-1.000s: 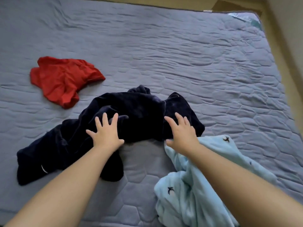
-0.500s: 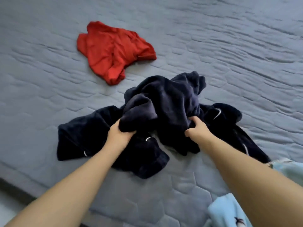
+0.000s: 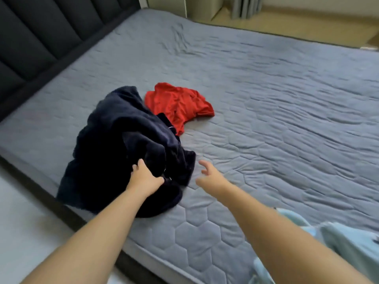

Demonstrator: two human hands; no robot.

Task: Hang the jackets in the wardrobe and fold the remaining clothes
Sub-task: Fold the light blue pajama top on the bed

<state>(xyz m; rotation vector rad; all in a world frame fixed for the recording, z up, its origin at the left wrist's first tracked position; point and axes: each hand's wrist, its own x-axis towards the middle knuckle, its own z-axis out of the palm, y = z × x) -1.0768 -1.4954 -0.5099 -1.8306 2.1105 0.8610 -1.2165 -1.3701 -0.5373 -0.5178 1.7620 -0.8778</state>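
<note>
A bunched dark navy fleece garment (image 3: pixel 119 140) lies in a heap near the bed's left edge. My left hand (image 3: pixel 144 177) is closed on its lower folds. Just right of the heap, my right hand (image 3: pixel 211 174) hovers over the mattress with fingers spread, holding nothing. A crumpled red garment (image 3: pixel 178 105) lies behind the navy one, partly covered by it. A light blue patterned garment (image 3: pixel 338 247) shows at the bottom right, partly behind my right forearm.
The grey quilted mattress (image 3: pixel 266 119) fills most of the view. A dark padded headboard (image 3: pixel 41 37) stands at the far left. Pale floor (image 3: pixel 24 232) runs along the near bed edge. Beige furniture and curtains (image 3: pixel 242 7) stand beyond the far side.
My right hand let go of the navy garment and opened. My left hand kept hold and gathered it into a heap toward the left bed edge. The view swung left.
</note>
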